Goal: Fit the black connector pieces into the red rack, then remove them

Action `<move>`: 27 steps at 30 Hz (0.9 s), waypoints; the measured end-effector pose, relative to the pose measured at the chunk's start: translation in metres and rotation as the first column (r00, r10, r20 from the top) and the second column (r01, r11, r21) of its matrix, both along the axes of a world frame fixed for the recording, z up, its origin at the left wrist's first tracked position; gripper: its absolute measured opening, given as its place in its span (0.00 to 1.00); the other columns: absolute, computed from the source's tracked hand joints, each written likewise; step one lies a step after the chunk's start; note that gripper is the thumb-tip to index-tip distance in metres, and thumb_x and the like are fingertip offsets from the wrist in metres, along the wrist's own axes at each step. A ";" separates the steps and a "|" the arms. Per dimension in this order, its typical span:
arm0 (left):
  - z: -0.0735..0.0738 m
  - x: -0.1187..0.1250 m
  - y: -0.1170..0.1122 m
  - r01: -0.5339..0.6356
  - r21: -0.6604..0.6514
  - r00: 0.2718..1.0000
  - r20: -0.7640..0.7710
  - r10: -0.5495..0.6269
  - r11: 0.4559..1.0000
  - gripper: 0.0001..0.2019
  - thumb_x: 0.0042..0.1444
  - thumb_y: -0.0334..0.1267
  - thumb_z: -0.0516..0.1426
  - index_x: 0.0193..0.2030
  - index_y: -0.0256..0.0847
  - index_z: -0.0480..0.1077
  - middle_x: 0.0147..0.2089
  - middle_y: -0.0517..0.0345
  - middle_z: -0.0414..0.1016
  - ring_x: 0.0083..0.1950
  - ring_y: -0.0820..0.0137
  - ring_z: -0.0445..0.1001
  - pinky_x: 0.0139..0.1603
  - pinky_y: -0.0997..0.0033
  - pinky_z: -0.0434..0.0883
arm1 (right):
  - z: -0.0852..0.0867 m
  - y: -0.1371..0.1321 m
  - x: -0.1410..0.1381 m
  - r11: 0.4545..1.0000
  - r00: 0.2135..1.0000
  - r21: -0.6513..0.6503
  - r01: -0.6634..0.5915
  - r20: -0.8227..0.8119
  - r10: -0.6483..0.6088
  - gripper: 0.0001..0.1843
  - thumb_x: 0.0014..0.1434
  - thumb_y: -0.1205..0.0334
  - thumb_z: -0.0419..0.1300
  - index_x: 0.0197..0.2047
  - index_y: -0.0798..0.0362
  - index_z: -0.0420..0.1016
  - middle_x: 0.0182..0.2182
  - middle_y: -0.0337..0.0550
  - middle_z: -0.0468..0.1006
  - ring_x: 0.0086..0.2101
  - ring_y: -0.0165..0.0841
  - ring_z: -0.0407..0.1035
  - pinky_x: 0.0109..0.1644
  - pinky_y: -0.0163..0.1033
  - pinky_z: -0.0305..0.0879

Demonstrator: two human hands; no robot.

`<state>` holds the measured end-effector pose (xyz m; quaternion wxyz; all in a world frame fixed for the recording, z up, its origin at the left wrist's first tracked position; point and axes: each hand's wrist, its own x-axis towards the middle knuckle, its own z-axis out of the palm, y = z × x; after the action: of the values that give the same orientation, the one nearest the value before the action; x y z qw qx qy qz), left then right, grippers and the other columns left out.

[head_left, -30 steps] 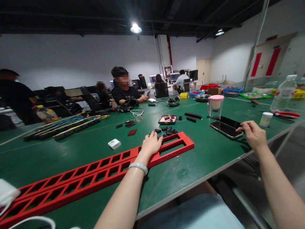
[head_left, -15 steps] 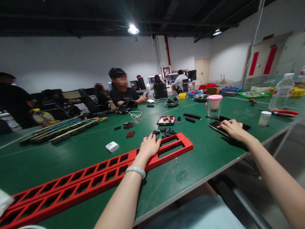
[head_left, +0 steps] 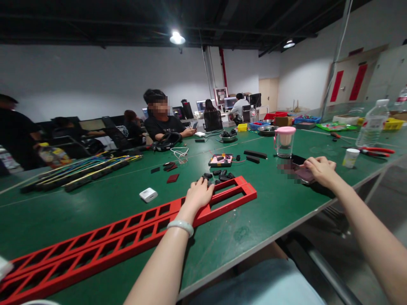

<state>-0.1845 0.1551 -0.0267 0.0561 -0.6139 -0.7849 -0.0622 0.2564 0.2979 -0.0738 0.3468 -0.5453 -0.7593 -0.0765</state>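
Note:
My left hand (head_left: 199,194) lies palm down across the red slotted frame (head_left: 133,239), fingers stretched out and holding nothing visible. Its fingertips reach the small black parts (head_left: 219,173) heaped behind the frame's right end. Over on the right, my right hand (head_left: 321,170) rests with bent fingers on a phone (head_left: 305,174) that lies on the table; it does not grip the phone. The screen is lit and partly blurred out. A second dark flat device (head_left: 297,160) shows behind the phone.
A pink-lidded cup (head_left: 285,144) stands behind the phone. Nearby are a small white jar (head_left: 351,158), red-handled pliers (head_left: 377,151) and a water bottle (head_left: 372,123). A white charger (head_left: 148,195), black bars (head_left: 255,154) and cable bundles (head_left: 85,169) lie farther back. A person (head_left: 163,118) sits opposite.
My right hand has slid a little to the right over the phone, its fingers more bent. The phone screen went from dark to lit. My left hand has stayed in place.

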 end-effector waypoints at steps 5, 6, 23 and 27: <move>0.000 -0.001 0.002 -0.003 -0.010 1.000 0.008 0.003 1.000 0.32 0.55 0.55 0.35 0.60 0.39 0.55 0.64 0.52 0.47 0.62 0.55 0.51 0.58 0.58 0.55 | -0.006 -0.011 0.026 0.985 0.973 0.148 -0.092 -0.198 0.120 0.21 0.59 0.52 0.40 0.35 0.51 0.71 0.36 0.43 0.74 0.40 0.36 0.62 0.46 0.43 0.55; 0.001 -0.001 0.002 -0.004 -0.012 1.000 0.008 0.004 1.000 0.32 0.55 0.55 0.35 0.60 0.39 0.55 0.64 0.51 0.47 0.62 0.55 0.51 0.58 0.58 0.55 | -0.008 -0.012 0.027 0.983 0.969 0.158 -0.092 -0.213 0.125 0.20 0.59 0.52 0.41 0.36 0.51 0.71 0.36 0.42 0.74 0.40 0.36 0.62 0.46 0.43 0.55; 0.000 -0.002 0.004 0.015 -0.009 1.000 -0.022 -0.016 1.000 0.31 0.55 0.54 0.37 0.59 0.38 0.56 0.63 0.50 0.51 0.62 0.58 0.52 0.58 0.59 0.55 | -0.015 -0.020 0.028 0.977 0.969 0.184 -0.105 -0.204 0.142 0.22 0.60 0.55 0.41 0.27 0.51 0.73 0.29 0.40 0.74 0.36 0.33 0.64 0.46 0.41 0.57; 0.000 -0.002 0.004 0.014 -0.002 1.000 -0.013 -0.014 1.000 0.30 0.55 0.54 0.37 0.59 0.39 0.57 0.63 0.51 0.51 0.62 0.58 0.52 0.58 0.60 0.55 | -0.006 -0.020 0.027 0.967 0.942 0.246 -0.063 -0.305 0.139 0.23 0.60 0.54 0.40 0.32 0.52 0.73 0.32 0.43 0.75 0.38 0.34 0.64 0.45 0.41 0.58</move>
<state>-0.1867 0.1587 -0.0270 0.0603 -0.6201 -0.7801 -0.0578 0.2834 0.2774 -0.0801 0.5304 -0.4660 -0.7058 -0.0574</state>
